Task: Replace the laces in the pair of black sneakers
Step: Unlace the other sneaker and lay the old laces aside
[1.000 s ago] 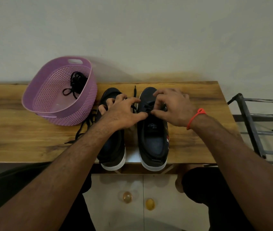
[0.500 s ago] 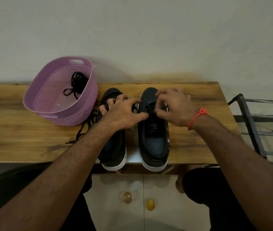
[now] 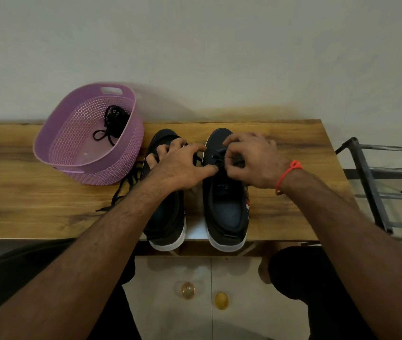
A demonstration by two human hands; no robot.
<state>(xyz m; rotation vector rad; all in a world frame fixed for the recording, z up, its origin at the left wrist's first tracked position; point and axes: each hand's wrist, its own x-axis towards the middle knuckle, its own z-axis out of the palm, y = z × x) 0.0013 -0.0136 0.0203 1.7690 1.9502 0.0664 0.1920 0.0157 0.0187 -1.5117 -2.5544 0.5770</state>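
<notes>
Head view: both sneakers sit toe-away on the surface. Left hand and right hand pinch the lace over the right sneaker, fingers closed for threading; the left sneaker lies under the left wrist.

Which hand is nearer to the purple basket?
Left. The left hand lies over the left sneaker, beside the purple basket. The right hand is over the right sneaker, farther away.
</notes>
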